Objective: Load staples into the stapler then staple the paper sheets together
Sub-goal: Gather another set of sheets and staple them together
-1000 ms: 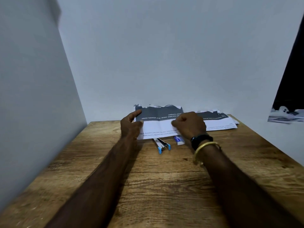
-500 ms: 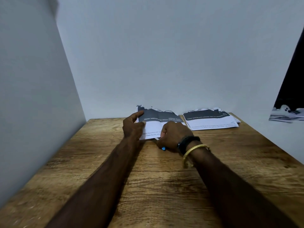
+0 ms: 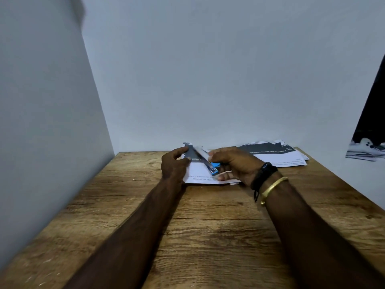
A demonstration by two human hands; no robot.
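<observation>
1. One left hand (image 3: pixel 175 166) reaches to the far end of the wooden counter (image 3: pixel 208 226). Its grip is narrow, with the thumb on top and the fingers curled, and it pinches the left edge of the paper sheets.
2. The paper sheets (image 3: pixel 198 174) make one small pile with a dark band across the top. They lie flat on the counter between the two hands, close to the back wall.
3. One stapler (image 3: pixel 203 158), silver with a blue end, slants across the upper left part of those sheets, blue end toward the person. I cannot tell whether the paper sits inside its mouth.
4. One right hand (image 3: pixel 233 165) has its grip wrapped round the stapler from the right, fingers curled by the blue end.
5. Two bands sit on the right wrist, a black band (image 3: pixel 264 174) and a gold bangle (image 3: pixel 275 185) just behind it.
6. A second pile (image 3: pixel 277 156) of printed paper lies further right on the counter by the wall, apart from both hands.
</observation>
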